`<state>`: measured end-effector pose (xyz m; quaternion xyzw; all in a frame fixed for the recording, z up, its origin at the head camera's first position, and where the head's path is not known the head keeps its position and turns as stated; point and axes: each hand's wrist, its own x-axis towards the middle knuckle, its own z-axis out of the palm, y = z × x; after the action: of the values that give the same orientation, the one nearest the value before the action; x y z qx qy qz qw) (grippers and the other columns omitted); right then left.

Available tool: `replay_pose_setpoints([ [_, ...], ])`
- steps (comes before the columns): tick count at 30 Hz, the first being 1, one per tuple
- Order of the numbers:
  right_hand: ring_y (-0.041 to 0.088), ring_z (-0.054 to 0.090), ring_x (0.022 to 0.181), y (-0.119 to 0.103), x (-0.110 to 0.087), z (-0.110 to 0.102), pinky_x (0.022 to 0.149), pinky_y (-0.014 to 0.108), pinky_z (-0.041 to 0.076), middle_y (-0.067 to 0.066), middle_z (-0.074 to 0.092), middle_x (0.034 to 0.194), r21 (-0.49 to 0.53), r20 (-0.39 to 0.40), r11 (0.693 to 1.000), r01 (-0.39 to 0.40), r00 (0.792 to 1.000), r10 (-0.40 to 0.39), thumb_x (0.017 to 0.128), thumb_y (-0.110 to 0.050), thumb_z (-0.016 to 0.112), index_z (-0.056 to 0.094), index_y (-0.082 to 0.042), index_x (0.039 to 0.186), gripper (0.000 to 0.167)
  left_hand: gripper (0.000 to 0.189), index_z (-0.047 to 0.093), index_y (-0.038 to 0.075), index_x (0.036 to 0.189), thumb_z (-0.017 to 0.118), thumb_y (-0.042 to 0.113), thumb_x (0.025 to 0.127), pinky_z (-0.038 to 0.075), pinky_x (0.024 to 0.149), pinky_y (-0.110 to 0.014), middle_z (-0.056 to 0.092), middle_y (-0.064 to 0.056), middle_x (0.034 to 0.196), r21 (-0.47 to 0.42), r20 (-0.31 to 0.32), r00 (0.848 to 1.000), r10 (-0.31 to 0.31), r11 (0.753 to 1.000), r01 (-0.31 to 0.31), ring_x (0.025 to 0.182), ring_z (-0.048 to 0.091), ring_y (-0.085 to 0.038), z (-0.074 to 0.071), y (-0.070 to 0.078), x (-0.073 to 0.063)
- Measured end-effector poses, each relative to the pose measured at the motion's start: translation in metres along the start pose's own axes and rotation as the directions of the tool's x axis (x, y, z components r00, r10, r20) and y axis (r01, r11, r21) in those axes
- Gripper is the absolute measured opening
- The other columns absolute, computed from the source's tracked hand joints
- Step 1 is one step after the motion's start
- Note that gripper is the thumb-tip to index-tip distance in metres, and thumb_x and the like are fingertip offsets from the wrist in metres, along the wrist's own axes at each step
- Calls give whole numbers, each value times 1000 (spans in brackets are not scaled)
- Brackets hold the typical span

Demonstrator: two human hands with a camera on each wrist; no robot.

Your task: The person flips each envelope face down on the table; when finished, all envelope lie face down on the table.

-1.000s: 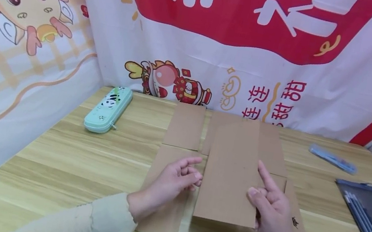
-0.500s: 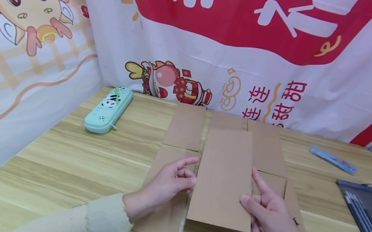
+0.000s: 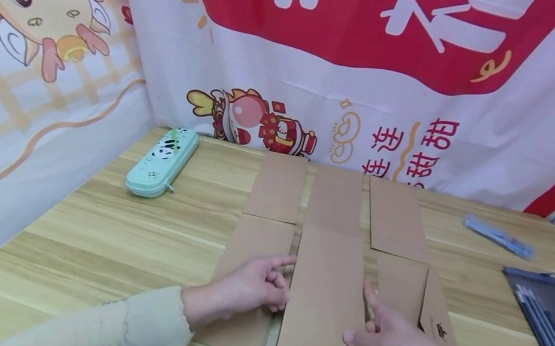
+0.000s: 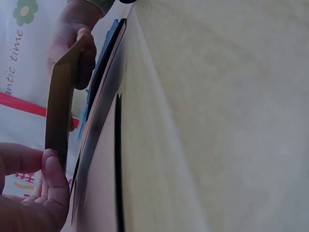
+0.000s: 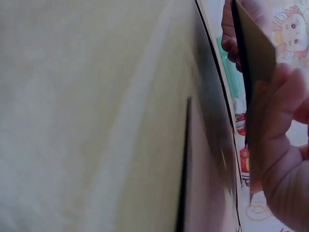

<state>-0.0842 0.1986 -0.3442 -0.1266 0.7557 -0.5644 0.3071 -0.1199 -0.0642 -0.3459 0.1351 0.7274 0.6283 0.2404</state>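
Note:
My right hand (image 3: pixel 400 341) pinches the lower right edge of a long brown cardboard sheet (image 3: pixel 325 301), thumb on top and fingers beneath. The sheet's near end is tilted up off the table. Along its left edge, my left hand (image 3: pixel 251 284) points its index finger forward, the other fingers loosely bent and touching the edge. In the left wrist view the sheet (image 4: pixel 59 106) shows edge-on between both hands. Just beyond the held sheet's far end, another cardboard piece (image 3: pixel 336 197) lies flat.
Flat cardboard pieces lie left (image 3: pixel 275 188) and right (image 3: pixel 398 216) on the wooden table (image 3: pixel 94 265); one folded piece (image 3: pixel 442 320) bears a dark print. A mint pencil case (image 3: pixel 161 164), a blue packet (image 3: pixel 498 236) and a dark mesh pouch (image 3: pixel 552 331) lie further out.
The right hand has lowered the sheet and drawn it leftward and nearer, uncovering the pieces behind. The left hand has shifted slightly nearer along the sheet's left edge.

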Motion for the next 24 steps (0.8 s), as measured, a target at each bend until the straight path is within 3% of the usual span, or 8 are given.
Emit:
replay_pose_setpoints([
  [6, 9, 54, 42, 3, 3, 5, 41, 23, 49, 7, 56, 59, 22, -14, 997, -80, 997, 80, 86, -23, 65, -24, 5, 139, 107, 68, 29, -5, 141, 56, -9, 79, 47, 55, -22, 60, -4, 69, 72, 9, 1000, -15, 997, 14, 59, 55, -11, 1, -2, 2],
  [16, 8, 52, 39, 5, 6, 9, 39, 23, 48, 5, 55, 53, -21, -35, 995, -101, 994, 100, 84, -24, 67, -22, 5, 140, 108, 67, 31, -9, 138, 57, -11, 77, 49, 52, -22, 58, -4, 64, 173, 13, 999, -50, 984, 47, 54, 54, -11, 2, 0, 4],
  [24, 8, 50, 39, 1, 11, 9, 38, 23, 47, 4, 57, 53, -52, -54, 985, -166, 985, 164, 85, -21, 66, -20, 2, 142, 105, 64, 37, -10, 134, 65, -2, 77, 50, 54, -24, 56, -3, 65, 317, 44, 996, -83, 946, 65, 56, 54, -12, -10, 11, 3],
])
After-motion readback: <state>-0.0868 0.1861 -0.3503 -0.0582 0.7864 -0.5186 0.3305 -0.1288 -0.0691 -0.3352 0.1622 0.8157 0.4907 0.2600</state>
